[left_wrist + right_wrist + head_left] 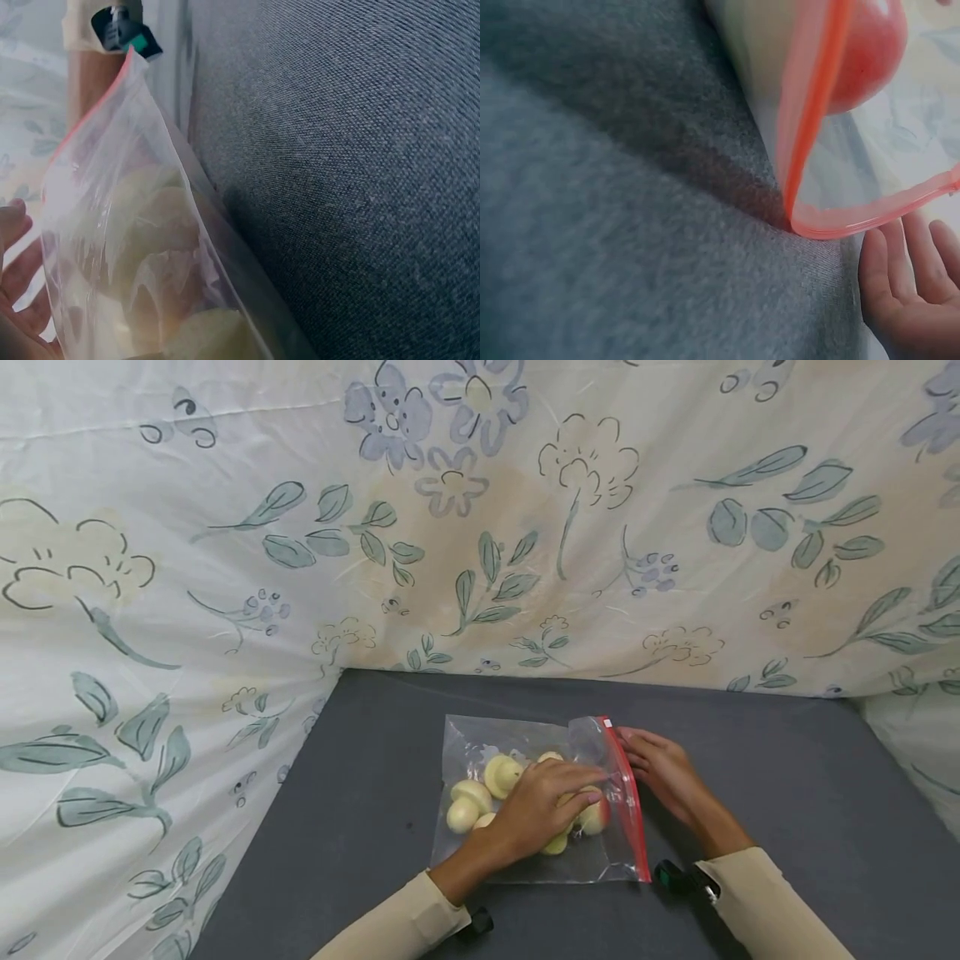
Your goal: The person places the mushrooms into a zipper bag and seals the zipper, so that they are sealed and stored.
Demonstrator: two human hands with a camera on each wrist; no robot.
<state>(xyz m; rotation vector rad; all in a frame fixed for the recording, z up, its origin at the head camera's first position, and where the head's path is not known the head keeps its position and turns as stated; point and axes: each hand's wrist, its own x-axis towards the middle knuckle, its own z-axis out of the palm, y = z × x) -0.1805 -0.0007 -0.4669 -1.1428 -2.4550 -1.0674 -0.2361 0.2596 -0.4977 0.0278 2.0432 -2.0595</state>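
Observation:
A clear zip bag (517,870) with a red zip edge (636,827) lies on the dark surface, its mouth toward the right. Several pale, mushroom-like pieces (463,810) are inside it. A round red piece (870,56) shows near the mouth in the right wrist view, where the two zip edges stand apart. My left hand (536,810) extends over the middle of the bag with its fingers fairly straight, hiding some of the contents. At the upper part of the zip edge, my right hand (666,768) touches the bag's outer side with its fingers extended.
A dark grey cloth-covered table (375,760) lies beneath the bag. Floral fabric (487,568) hangs behind it and along the left side. Small black cameras (678,878) are worn at both wrists.

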